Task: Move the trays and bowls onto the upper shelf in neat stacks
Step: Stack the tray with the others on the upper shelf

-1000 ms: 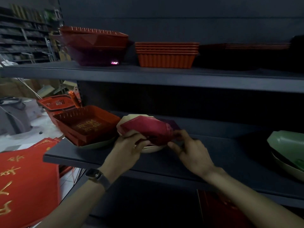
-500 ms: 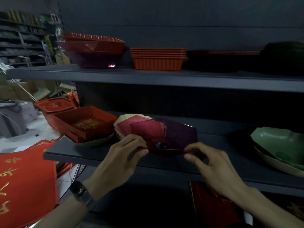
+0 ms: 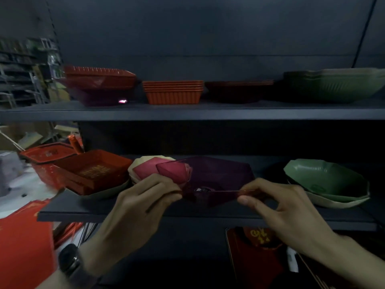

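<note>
I hold a translucent purple bowl (image 3: 216, 178) just above the front of the lower shelf (image 3: 145, 211). My left hand (image 3: 143, 203) grips its left rim and my right hand (image 3: 277, 203) pinches its right rim. Behind it lies a cream bowl (image 3: 143, 163) with a pink one inside. A red square tray (image 3: 93, 170) sits to the left on a beige plate. On the upper shelf (image 3: 187, 111) stand a red tray on a purple bowl (image 3: 100, 86), an orange tray stack (image 3: 173, 91), a dark tray stack (image 3: 237, 90) and green bowls (image 3: 333, 84).
A green bowl on a cream one (image 3: 325, 182) sits at the lower shelf's right. Red trays (image 3: 45, 153) and red printed sheets (image 3: 23, 247) lie off to the left. A dark red tray (image 3: 260, 257) is below the shelf.
The purple bowl has come off the pink and cream bowls, toward me and to the right. Both hands moved with it.
</note>
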Available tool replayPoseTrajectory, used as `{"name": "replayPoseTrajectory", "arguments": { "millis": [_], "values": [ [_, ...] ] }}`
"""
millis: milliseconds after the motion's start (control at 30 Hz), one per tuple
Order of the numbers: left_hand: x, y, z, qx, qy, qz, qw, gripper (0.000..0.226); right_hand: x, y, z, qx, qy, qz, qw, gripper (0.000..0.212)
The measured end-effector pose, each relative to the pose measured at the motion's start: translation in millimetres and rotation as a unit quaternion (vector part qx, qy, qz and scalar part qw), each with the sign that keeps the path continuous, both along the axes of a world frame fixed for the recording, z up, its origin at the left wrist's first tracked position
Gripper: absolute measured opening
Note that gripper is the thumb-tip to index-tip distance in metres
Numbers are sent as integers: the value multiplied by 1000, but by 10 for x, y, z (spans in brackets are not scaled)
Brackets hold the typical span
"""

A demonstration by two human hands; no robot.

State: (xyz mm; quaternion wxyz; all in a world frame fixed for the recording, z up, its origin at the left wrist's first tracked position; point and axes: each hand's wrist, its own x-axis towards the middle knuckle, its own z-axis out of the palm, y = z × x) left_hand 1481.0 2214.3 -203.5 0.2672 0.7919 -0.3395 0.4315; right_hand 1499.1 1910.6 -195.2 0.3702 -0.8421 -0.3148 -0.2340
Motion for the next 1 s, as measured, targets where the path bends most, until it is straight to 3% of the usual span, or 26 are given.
{"name": "replayPoseTrajectory", "arguments": {
  "millis": [167,233,400,467,533,567,667,700,767,867,1000],
  "values": [
    [-257,-109,473,-23,-42,6,999,3,-286,-128,476,4,-93,4,996,7],
    [-326,-151,700,-43,-51,5,998,10,-368,-185,672,5,-126,11,992,15],
    [-545,-207,1169,-6,-121,-2,993,11,-530,-316,1115,7,-206,6,979,21],
    [-395,-158,1298,-16,-19,11,1000,22,-566,-361,1241,6,-237,-7,972,24],
    [-165,149,1302,-47,111,44,992,59,-603,-393,1351,18,-249,-9,968,22],
    [36,276,1253,-59,117,52,990,67,-630,-403,1407,22,-255,-6,967,21],
    [-24,139,1495,-23,61,39,997,59,-683,-432,1589,11,-291,-9,957,25],
    [-194,6,1616,13,-13,24,1000,42,-678,-452,1647,2,-306,-12,952,26],
    [-303,-249,1815,0,-152,-29,988,23,-622,-494,1762,-20,-333,-17,942,31],
    [-236,-307,1961,-11,-172,-64,983,18,-456,-555,1909,-31,-381,-27,924,38],
    [-57,-409,2178,0,-256,-8,967,7,-184,-630,2085,-34,-412,-29,910,34]
  ]
}}
